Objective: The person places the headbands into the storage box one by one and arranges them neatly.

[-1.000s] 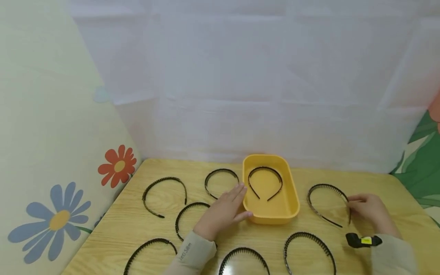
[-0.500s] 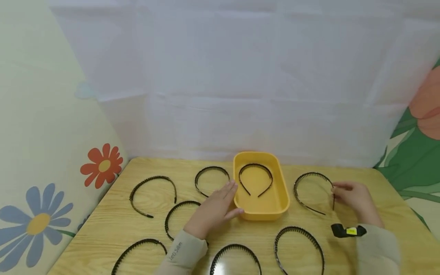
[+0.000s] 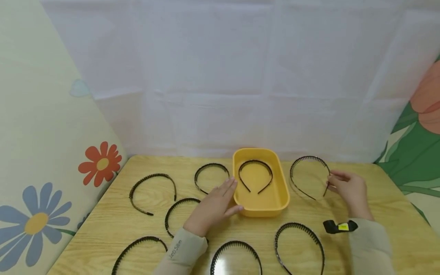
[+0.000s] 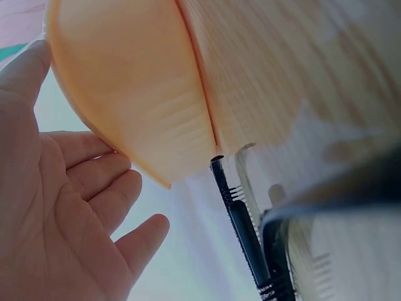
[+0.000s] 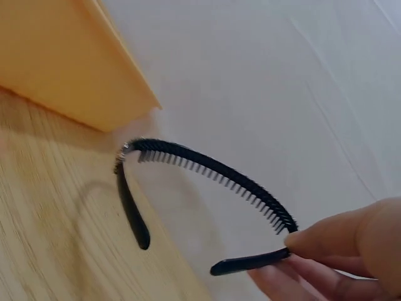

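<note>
My right hand (image 3: 350,190) pinches one leg of a black toothed headband (image 3: 308,157) to the right of the yellow tray (image 3: 262,214). In the right wrist view this headband (image 5: 213,164) hangs over the table, its two ends pointing toward the camera's lower side and its teeth facing inward. My left hand (image 3: 212,208) rests at the tray's left side with relaxed, extended fingers. The left wrist view shows the fingertips right at the rim of the tray (image 4: 125,81). A second headband (image 3: 255,162) lies inside the tray.
Several more black headbands lie about the wooden table, among them one at the far left (image 3: 151,175), one behind my left hand (image 3: 211,165) and one at the front right (image 3: 299,225). A white cloth (image 3: 206,76) hangs behind the table.
My right hand has raised the headband from the table and moved it slightly back and toward the tray. My left hand stays at the tray. The head view has shifted a little to the right.
</note>
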The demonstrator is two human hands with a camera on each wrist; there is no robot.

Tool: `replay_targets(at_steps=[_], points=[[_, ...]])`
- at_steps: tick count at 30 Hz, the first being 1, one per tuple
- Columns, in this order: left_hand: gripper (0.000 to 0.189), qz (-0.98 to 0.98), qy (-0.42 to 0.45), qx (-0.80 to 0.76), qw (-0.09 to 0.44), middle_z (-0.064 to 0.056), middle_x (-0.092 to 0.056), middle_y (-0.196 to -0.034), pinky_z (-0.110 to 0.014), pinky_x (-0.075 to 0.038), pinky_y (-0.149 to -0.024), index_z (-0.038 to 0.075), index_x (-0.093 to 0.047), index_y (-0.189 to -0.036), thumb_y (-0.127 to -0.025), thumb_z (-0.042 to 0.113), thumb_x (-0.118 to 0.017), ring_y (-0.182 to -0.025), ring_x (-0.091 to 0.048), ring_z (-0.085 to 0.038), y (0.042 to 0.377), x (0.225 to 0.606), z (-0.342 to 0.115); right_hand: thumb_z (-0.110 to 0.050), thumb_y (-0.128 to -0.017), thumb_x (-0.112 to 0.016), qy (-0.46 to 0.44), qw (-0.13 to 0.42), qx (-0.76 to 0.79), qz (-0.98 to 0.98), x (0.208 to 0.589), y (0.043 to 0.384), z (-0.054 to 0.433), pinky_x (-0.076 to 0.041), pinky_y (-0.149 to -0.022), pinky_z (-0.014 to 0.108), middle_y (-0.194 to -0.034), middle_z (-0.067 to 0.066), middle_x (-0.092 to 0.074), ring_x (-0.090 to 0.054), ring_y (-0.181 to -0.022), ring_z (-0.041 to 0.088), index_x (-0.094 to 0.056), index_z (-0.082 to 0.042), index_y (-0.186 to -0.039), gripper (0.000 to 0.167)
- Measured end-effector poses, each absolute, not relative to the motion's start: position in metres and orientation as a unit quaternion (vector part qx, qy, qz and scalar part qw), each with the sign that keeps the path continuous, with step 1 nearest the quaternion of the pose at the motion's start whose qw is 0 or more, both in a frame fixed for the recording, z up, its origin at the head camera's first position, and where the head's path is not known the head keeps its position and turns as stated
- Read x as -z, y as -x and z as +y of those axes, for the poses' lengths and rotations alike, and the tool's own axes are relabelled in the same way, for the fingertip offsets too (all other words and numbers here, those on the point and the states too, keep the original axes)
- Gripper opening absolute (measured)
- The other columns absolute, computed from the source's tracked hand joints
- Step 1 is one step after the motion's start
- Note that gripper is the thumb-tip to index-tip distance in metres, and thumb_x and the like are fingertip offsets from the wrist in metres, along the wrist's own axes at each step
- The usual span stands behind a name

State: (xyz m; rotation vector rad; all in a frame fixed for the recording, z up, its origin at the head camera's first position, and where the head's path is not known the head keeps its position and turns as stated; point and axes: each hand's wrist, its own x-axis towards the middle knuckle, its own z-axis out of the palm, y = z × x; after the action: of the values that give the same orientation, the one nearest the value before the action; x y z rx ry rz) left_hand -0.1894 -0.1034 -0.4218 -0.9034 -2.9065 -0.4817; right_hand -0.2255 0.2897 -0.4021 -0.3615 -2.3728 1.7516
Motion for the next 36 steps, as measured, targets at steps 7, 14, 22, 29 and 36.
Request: replay_targets(at_steps=[7,14,22,29,36], points=[[0.082,-0.944,0.293,0.15,0.026,-0.019,-0.021,-0.165,-0.055,-0.025,-0.122,-0.003,-0.025,-0.158,-0.103,0.053,-0.049,-0.152,-0.023,-0.034,0.189,0.422,-0.104,0.0,-0.098,-0.062,0.134,0.132,-0.651,-0.735,0.396,0.225,0.276,-0.061,-0.073,0.019,-0.084,-0.014,-0.066,-0.07,-0.075,0.0,-0.053,0.012,-0.138,0.044],[0.082,-0.943,0.294,0.15,0.026,-0.02,-0.023,-0.164,-0.056,-0.025,-0.122,-0.004,-0.027,-0.157,-0.103,0.053,-0.05,-0.151,-0.025,-0.036,0.188,0.423,-0.103,0.001,-0.095,-0.067,0.147,0.136,-0.725,-0.659,0.393,0.223,0.26,-0.062,-0.074,0.021,-0.089,-0.005,-0.069,-0.072,-0.077,0.006,-0.059,0.005,-0.131,0.037],[0.082,-0.944,0.297,0.137,0.04,-0.021,-0.023,-0.164,-0.055,-0.027,-0.121,-0.004,-0.026,-0.157,-0.103,0.053,-0.05,-0.151,-0.026,-0.035,0.19,0.421,-0.102,0.001,-0.096,-0.066,0.119,0.096,-0.758,-0.634,0.389,0.223,0.243,-0.061,-0.081,0.024,-0.091,-0.003,-0.07,-0.072,-0.085,0.01,-0.059,0.003,-0.127,0.032],[0.083,-0.944,0.297,0.14,0.034,-0.021,-0.022,-0.165,-0.054,-0.024,-0.123,-0.004,-0.025,-0.158,-0.103,0.054,-0.048,-0.152,-0.023,-0.036,0.191,0.42,-0.1,-0.003,-0.098,-0.066,0.093,0.063,-0.759,-0.642,0.391,0.221,0.223,-0.06,-0.086,0.026,-0.093,-0.003,-0.07,-0.072,-0.091,0.012,-0.054,0.007,-0.133,0.039],[0.082,-0.946,0.291,0.141,0.037,-0.021,-0.022,-0.164,-0.054,-0.024,-0.123,-0.003,-0.027,-0.157,-0.103,0.054,-0.048,-0.152,-0.024,-0.035,0.188,0.422,-0.102,-0.003,-0.099,-0.065,0.086,0.056,-0.733,-0.672,0.397,0.22,0.196,-0.06,-0.088,0.028,-0.101,0.002,-0.066,-0.07,-0.089,0.01,-0.051,0.01,-0.139,0.044]])
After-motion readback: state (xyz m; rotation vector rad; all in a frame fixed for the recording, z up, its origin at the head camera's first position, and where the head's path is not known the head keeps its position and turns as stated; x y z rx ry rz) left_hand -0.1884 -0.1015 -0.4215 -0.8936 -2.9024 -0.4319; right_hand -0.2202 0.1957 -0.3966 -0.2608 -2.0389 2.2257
